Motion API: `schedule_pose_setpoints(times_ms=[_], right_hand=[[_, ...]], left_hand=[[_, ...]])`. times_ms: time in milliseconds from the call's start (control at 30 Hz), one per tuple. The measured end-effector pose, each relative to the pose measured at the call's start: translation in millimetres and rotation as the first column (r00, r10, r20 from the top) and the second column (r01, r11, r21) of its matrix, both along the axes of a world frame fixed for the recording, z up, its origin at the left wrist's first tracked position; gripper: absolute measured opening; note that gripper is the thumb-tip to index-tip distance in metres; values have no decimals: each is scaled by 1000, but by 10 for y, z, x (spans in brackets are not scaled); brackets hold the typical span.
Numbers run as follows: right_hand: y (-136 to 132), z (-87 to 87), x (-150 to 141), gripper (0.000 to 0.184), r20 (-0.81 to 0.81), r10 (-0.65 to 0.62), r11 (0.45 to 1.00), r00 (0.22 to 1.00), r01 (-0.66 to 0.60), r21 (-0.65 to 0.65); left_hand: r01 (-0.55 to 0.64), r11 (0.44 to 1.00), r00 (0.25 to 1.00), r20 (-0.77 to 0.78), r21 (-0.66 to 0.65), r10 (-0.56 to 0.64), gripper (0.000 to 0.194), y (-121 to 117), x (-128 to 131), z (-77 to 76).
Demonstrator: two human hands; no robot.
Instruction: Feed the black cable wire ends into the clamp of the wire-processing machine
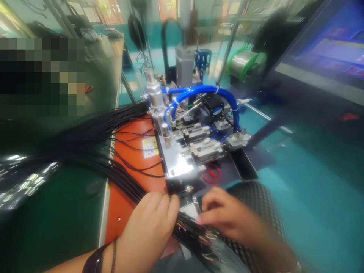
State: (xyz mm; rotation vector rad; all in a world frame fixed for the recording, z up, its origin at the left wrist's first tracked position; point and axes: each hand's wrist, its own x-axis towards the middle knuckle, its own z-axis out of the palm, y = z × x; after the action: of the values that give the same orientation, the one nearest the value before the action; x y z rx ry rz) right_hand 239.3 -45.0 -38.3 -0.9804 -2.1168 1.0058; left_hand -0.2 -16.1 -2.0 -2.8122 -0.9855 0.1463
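Note:
My left hand (152, 222) is closed over a thick bundle of black cables (125, 180) near its stripped ends. Thin coloured wires (206, 239) stick out of those ends at the lower middle. Just to the right, my right hand (222, 212) has curled fingers, with its thumb tip close to the cable ends. Whatever it may pinch is too small or hidden to make out. Beyond both hands stands a metal bench machine (182, 159) with blue air tubing (210, 89) arched over it. An orange base plate (136, 132) lies under the cables.
Loose black cables run from the machine over the dark green tabletop (76, 204) at left. A black open bin (243, 165) and red-handled tool (211, 173) sit by the machine's right side. Behind are a wire spool with green flanges (234, 64) and a blue stool (203, 60).

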Motion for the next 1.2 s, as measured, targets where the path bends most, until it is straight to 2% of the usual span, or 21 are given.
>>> schedule_pose_setpoints(times_ms=[133,333,433,533,700,833,1033,1200], right_hand=[[-22,21,-14,38,-30,36,998,999,-35,46],[13,59,-121,28,-228,-51,998,972,41,-50],[10,29,-184,24,-336,-103,993,936,77,-91],[1,-24,-243,14,-425,-160,986,891,121,-116],[5,-76,-333,7,-511,-231,972,828,177,-153],[35,-85,-452,11,-587,-235,972,774,176,-156],[108,-128,-636,29,-585,-261,965,768,201,-167],[151,-154,-667,19,-506,-334,943,795,280,-182]], left_hand=[[-9,999,999,36,-52,10,32,36,-15,-3],[-15,997,974,226,-70,30,37,225,-90,28],[10,999,966,259,-51,4,44,272,-117,77],[72,997,956,283,12,-72,48,263,-135,136],[199,950,884,373,242,-281,34,226,-173,187],[199,942,839,450,271,-307,28,196,-186,157],[139,955,853,457,263,-251,28,206,-136,124],[244,918,825,432,312,-365,27,200,-143,133]])
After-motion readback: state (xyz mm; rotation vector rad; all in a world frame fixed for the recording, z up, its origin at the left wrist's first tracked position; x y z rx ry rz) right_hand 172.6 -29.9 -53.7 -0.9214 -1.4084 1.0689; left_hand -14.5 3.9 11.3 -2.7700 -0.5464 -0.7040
